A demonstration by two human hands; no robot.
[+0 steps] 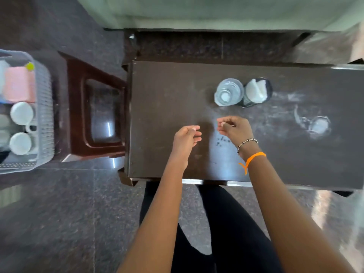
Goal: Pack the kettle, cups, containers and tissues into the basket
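Floor [59, 213]: dark speckled polished stone tiles, bright light glare at right. Desk [167, 107]: dark brown top, dusty whitish smears toward right. Reddish-brown plastic stool [78, 107] just left of the desk. Pale green wall [197, 10] along the top, dark stone skirting below it.

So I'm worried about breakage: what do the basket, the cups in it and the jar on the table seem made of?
Basket: likely pale plastic, with a moulded lattice wall. Cups: probably glazed white ceramic, smooth and opaque. Jar: clear glass or plastic; see-through, can't tell which.
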